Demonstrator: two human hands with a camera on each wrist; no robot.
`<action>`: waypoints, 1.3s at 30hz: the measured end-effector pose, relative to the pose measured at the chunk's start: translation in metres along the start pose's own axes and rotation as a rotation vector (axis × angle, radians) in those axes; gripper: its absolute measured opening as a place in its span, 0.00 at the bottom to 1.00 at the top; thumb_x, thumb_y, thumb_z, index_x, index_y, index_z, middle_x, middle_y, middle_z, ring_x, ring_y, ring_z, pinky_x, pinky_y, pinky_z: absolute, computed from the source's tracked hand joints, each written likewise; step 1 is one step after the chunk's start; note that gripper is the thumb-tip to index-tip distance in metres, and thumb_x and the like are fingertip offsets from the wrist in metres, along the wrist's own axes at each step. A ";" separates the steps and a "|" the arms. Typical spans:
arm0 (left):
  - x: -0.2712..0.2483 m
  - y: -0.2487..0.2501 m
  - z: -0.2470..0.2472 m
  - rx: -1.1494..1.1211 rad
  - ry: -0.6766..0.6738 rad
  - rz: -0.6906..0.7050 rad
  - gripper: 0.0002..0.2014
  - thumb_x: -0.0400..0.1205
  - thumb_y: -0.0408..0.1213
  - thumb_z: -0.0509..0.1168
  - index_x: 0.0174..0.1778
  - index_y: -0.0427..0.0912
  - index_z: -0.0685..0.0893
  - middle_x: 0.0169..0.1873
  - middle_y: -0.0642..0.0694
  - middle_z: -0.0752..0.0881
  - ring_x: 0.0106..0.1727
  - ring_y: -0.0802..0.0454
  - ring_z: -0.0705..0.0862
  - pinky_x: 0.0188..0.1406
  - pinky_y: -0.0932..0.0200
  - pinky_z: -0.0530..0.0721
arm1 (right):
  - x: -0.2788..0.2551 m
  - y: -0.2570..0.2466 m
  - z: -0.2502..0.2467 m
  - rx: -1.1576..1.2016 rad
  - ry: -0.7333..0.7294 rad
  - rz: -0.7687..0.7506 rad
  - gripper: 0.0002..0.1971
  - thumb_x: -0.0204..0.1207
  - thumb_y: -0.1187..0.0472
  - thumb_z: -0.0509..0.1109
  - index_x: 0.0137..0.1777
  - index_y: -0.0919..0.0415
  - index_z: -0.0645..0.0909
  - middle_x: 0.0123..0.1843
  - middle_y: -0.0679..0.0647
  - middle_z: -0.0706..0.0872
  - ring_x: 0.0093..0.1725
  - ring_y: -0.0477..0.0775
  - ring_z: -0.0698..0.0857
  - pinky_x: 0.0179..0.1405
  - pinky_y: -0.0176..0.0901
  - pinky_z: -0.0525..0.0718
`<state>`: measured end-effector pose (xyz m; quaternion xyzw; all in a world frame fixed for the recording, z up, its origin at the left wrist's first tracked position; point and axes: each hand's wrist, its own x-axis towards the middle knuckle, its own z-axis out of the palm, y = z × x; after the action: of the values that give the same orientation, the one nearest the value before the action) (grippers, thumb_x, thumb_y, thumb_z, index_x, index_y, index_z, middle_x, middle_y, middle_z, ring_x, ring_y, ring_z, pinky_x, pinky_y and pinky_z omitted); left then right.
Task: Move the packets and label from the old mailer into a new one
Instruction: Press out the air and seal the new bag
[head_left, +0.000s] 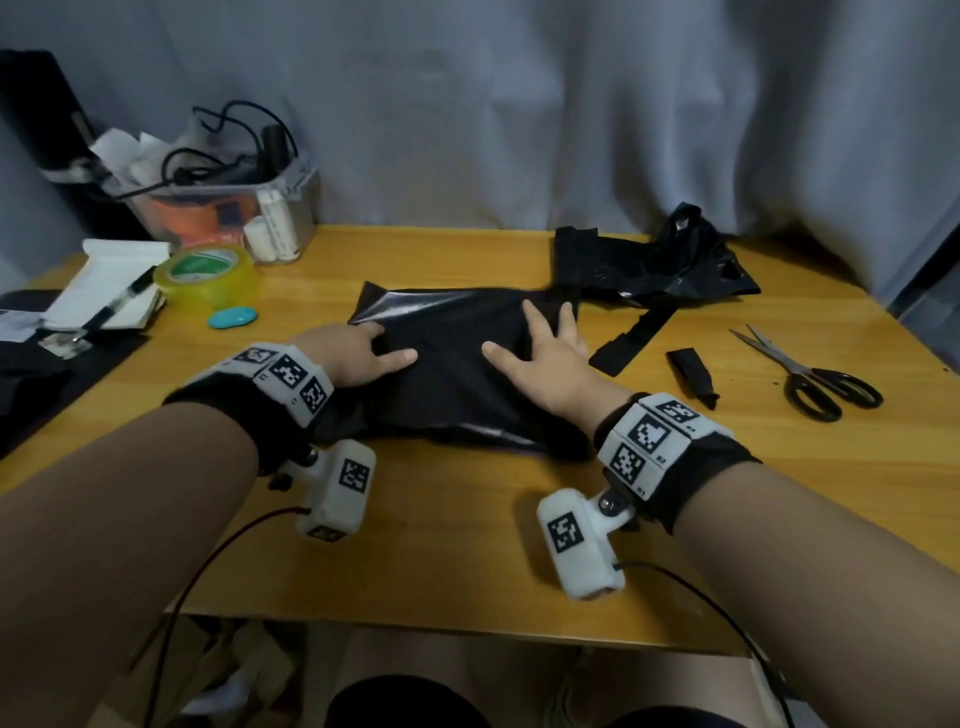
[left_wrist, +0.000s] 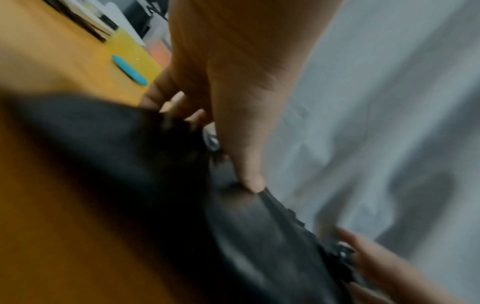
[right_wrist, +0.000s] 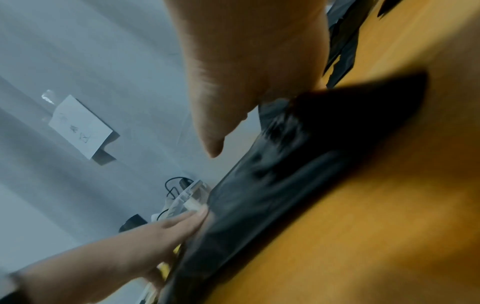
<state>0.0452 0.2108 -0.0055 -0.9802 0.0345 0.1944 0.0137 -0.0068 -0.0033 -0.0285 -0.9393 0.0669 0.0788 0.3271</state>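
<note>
Two hands lie flat on the black mailer (head_left: 457, 374) in the middle of the wooden table (head_left: 467, 545). Your left hand (head_left: 358, 353) presses its left side and your right hand (head_left: 540, 348) its right side, fingers spread, gripping nothing. The torn old mailer (head_left: 660, 265) lies behind, with scissors (head_left: 810, 374) well off to the right.

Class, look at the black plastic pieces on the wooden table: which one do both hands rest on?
The flat, smooth black plastic mailer mid-table, under the left hand and right hand; the crumpled one lies untouched behind.
</note>
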 end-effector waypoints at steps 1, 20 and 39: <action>-0.003 0.003 -0.004 0.065 -0.019 -0.018 0.40 0.79 0.68 0.47 0.81 0.44 0.58 0.75 0.38 0.71 0.68 0.40 0.77 0.61 0.52 0.77 | 0.003 0.003 -0.003 -0.040 -0.010 0.017 0.42 0.74 0.29 0.57 0.83 0.41 0.44 0.86 0.54 0.37 0.84 0.64 0.44 0.80 0.66 0.49; 0.020 0.062 0.020 0.118 -0.026 0.088 0.40 0.71 0.78 0.42 0.77 0.72 0.37 0.82 0.57 0.34 0.82 0.35 0.35 0.73 0.21 0.40 | 0.041 0.007 0.008 -0.553 -0.181 -0.064 0.32 0.80 0.33 0.42 0.81 0.35 0.37 0.85 0.44 0.36 0.84 0.59 0.35 0.76 0.74 0.33; 0.025 0.131 0.010 0.198 -0.049 0.370 0.39 0.76 0.73 0.43 0.82 0.61 0.44 0.83 0.52 0.39 0.84 0.43 0.40 0.78 0.31 0.43 | 0.032 0.044 -0.040 -0.337 0.165 -0.004 0.41 0.73 0.56 0.71 0.82 0.56 0.52 0.76 0.62 0.70 0.75 0.65 0.69 0.71 0.60 0.74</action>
<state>0.0547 0.0787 -0.0259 -0.9461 0.2324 0.2130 0.0749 0.0208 -0.0644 -0.0304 -0.9842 0.0774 0.0109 0.1587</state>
